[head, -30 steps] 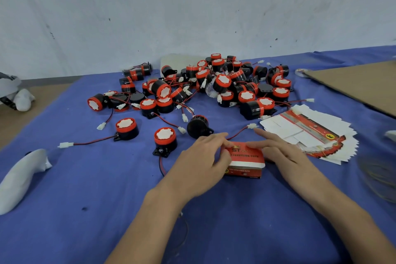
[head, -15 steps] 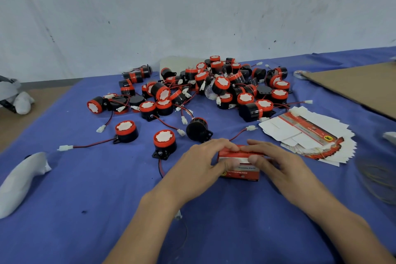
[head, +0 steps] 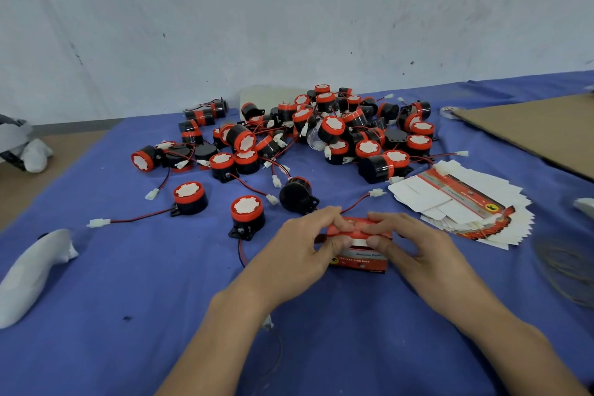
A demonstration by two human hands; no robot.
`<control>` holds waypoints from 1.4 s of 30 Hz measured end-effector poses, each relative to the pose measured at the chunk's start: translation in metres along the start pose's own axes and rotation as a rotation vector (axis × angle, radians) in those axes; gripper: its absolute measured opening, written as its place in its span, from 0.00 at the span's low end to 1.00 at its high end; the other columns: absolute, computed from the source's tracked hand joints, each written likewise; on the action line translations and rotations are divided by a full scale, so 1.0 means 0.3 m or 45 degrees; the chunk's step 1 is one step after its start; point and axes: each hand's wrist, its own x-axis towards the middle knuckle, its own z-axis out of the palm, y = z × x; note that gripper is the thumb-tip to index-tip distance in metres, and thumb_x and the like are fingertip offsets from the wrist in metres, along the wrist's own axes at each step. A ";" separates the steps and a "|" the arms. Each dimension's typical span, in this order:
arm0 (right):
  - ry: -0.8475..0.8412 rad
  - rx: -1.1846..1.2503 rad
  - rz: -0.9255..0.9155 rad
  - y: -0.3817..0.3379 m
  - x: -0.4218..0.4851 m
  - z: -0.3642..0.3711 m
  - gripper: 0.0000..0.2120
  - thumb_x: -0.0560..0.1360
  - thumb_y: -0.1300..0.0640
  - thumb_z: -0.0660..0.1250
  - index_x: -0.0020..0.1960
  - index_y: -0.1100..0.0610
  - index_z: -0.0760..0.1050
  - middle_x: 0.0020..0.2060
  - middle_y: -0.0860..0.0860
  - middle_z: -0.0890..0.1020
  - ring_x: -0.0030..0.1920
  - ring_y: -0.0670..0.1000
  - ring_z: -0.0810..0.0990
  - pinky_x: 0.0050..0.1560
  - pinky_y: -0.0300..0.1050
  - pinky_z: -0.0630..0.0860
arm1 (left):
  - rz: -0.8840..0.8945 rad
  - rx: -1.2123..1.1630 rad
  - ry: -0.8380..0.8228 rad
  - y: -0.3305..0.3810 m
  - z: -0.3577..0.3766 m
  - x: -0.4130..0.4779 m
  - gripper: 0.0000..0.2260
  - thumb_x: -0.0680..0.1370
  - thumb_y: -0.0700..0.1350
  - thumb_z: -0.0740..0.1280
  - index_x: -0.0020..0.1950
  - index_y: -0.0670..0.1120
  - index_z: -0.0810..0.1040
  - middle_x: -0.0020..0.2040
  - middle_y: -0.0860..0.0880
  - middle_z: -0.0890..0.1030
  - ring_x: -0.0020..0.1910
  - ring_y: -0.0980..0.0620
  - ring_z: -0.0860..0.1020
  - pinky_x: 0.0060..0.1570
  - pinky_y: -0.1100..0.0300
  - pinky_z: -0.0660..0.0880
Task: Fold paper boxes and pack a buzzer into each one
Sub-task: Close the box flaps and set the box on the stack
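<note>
One red paper box [head: 358, 259] sits on the desk [head: 160, 283] just in front of the loose buzzers [head: 321, 135]. Press its top flap down evenly and keep the walls square so it tucks cleanly. Your left hand [head: 302, 244] and right hand [head: 414, 244] both pinch its top edge, fingers curled over, thumbs in front.

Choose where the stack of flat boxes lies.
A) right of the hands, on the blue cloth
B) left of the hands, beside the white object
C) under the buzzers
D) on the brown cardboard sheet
A: the stack of flat boxes lies on the blue cloth, right of the right hand, which with the left hand grips the red box.
</note>
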 end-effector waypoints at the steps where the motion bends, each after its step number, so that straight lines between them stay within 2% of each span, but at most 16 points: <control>1: -0.007 -0.016 -0.008 0.003 -0.002 -0.002 0.14 0.74 0.34 0.60 0.57 0.33 0.77 0.62 0.25 0.73 0.65 0.31 0.70 0.58 0.33 0.70 | 0.017 0.011 -0.001 -0.004 0.001 -0.002 0.02 0.82 0.53 0.65 0.53 0.58 0.75 0.67 0.65 0.74 0.63 0.75 0.68 0.59 0.68 0.73; 3: -0.012 -0.042 -0.021 0.005 -0.004 -0.004 0.15 0.73 0.33 0.61 0.57 0.33 0.77 0.63 0.25 0.72 0.66 0.32 0.69 0.61 0.36 0.70 | 0.039 0.034 0.002 -0.011 -0.002 -0.004 0.02 0.82 0.52 0.65 0.53 0.58 0.76 0.69 0.67 0.70 0.66 0.77 0.64 0.60 0.73 0.70; 7: -0.051 -0.079 -0.029 0.003 -0.007 -0.013 0.14 0.71 0.34 0.63 0.56 0.28 0.76 0.64 0.22 0.70 0.68 0.34 0.69 0.64 0.40 0.72 | 0.044 0.161 -0.005 -0.020 -0.009 -0.010 0.08 0.81 0.58 0.62 0.57 0.60 0.76 0.71 0.64 0.71 0.69 0.65 0.69 0.65 0.54 0.73; 12: -0.155 -0.195 -0.063 -0.005 -0.024 -0.034 0.19 0.69 0.35 0.62 0.59 0.22 0.72 0.67 0.20 0.64 0.69 0.30 0.66 0.65 0.36 0.71 | 0.006 0.252 -0.062 -0.024 -0.020 -0.021 0.15 0.76 0.68 0.59 0.58 0.64 0.74 0.73 0.70 0.65 0.70 0.62 0.70 0.64 0.49 0.73; 16: -0.245 -0.283 -0.042 -0.001 -0.033 -0.036 0.18 0.72 0.37 0.59 0.60 0.21 0.70 0.70 0.21 0.60 0.71 0.32 0.64 0.72 0.51 0.68 | 0.004 0.281 -0.086 -0.039 -0.015 -0.025 0.09 0.78 0.59 0.66 0.58 0.65 0.72 0.74 0.71 0.62 0.69 0.61 0.71 0.63 0.51 0.74; 19: -0.175 -0.195 -0.023 0.011 -0.043 -0.022 0.16 0.74 0.42 0.62 0.60 0.25 0.74 0.71 0.26 0.65 0.70 0.33 0.67 0.70 0.53 0.69 | 0.012 0.297 -0.040 -0.043 -0.005 -0.026 0.08 0.79 0.57 0.66 0.57 0.65 0.73 0.73 0.71 0.65 0.68 0.64 0.70 0.63 0.53 0.74; 22: -0.053 0.106 0.038 -0.006 -0.040 -0.021 0.16 0.77 0.53 0.68 0.54 0.30 0.80 0.64 0.32 0.76 0.64 0.39 0.76 0.62 0.46 0.76 | -0.024 0.021 0.052 -0.019 0.004 -0.031 0.07 0.79 0.55 0.68 0.57 0.64 0.77 0.68 0.69 0.72 0.69 0.68 0.67 0.68 0.59 0.69; 23: 0.000 0.209 0.061 -0.022 -0.038 -0.027 0.15 0.77 0.52 0.68 0.52 0.31 0.82 0.60 0.36 0.80 0.59 0.44 0.80 0.59 0.45 0.78 | -0.035 -0.128 0.088 0.002 0.006 -0.031 0.07 0.79 0.55 0.68 0.57 0.63 0.78 0.65 0.68 0.75 0.68 0.68 0.69 0.66 0.62 0.70; 25: 0.106 0.385 0.083 -0.059 -0.029 -0.035 0.11 0.76 0.46 0.65 0.53 0.34 0.81 0.50 0.49 0.84 0.49 0.56 0.82 0.48 0.47 0.79 | -0.040 -0.410 0.178 0.059 0.017 -0.024 0.05 0.81 0.54 0.66 0.56 0.60 0.78 0.56 0.64 0.79 0.58 0.65 0.77 0.54 0.67 0.74; 27: 0.184 0.545 0.088 -0.079 -0.025 -0.023 0.09 0.78 0.45 0.62 0.53 0.37 0.80 0.48 0.48 0.84 0.48 0.51 0.83 0.43 0.39 0.77 | -0.070 -0.574 0.276 0.114 0.047 -0.006 0.04 0.83 0.52 0.63 0.53 0.56 0.77 0.47 0.62 0.80 0.46 0.65 0.78 0.43 0.71 0.73; 29: 0.293 0.706 0.132 -0.096 -0.014 0.002 0.10 0.83 0.50 0.59 0.50 0.40 0.79 0.47 0.43 0.83 0.49 0.42 0.83 0.41 0.32 0.76 | -0.134 -0.664 0.327 0.154 0.088 0.014 0.07 0.85 0.50 0.59 0.53 0.52 0.75 0.42 0.62 0.80 0.41 0.66 0.78 0.40 0.72 0.73; 32: 0.438 0.843 0.228 -0.116 0.004 0.017 0.13 0.83 0.54 0.59 0.45 0.44 0.79 0.42 0.44 0.84 0.44 0.41 0.83 0.38 0.32 0.76 | -0.233 -0.797 0.376 0.200 0.128 0.046 0.09 0.85 0.48 0.57 0.53 0.48 0.75 0.39 0.62 0.81 0.38 0.67 0.77 0.38 0.72 0.72; 35: 0.517 0.903 0.287 -0.126 0.019 -0.014 0.10 0.83 0.53 0.60 0.50 0.49 0.81 0.47 0.50 0.85 0.50 0.47 0.83 0.46 0.41 0.76 | -0.375 -0.932 0.454 0.259 0.134 0.093 0.08 0.84 0.48 0.60 0.51 0.50 0.78 0.43 0.57 0.83 0.43 0.61 0.80 0.44 0.65 0.77; 38: 0.610 0.893 0.324 -0.137 0.014 -0.073 0.11 0.82 0.54 0.60 0.51 0.51 0.82 0.49 0.52 0.85 0.51 0.51 0.83 0.46 0.43 0.77 | -0.512 -1.066 0.461 0.327 0.134 0.126 0.07 0.81 0.48 0.65 0.48 0.52 0.83 0.48 0.51 0.85 0.52 0.48 0.82 0.56 0.48 0.79; 40: 0.670 0.867 0.317 -0.148 -0.004 -0.118 0.12 0.81 0.53 0.61 0.52 0.52 0.83 0.48 0.49 0.86 0.50 0.50 0.84 0.41 0.39 0.78 | -0.557 -1.145 0.458 0.385 0.143 0.133 0.07 0.80 0.48 0.66 0.46 0.52 0.84 0.46 0.50 0.86 0.51 0.46 0.83 0.56 0.44 0.79; 42: 0.776 0.931 0.321 -0.166 -0.036 -0.164 0.12 0.82 0.49 0.61 0.54 0.50 0.83 0.48 0.46 0.86 0.49 0.48 0.85 0.40 0.41 0.80 | -0.583 -1.248 0.506 0.447 0.166 0.128 0.07 0.80 0.48 0.67 0.44 0.52 0.83 0.42 0.51 0.85 0.45 0.48 0.83 0.50 0.47 0.80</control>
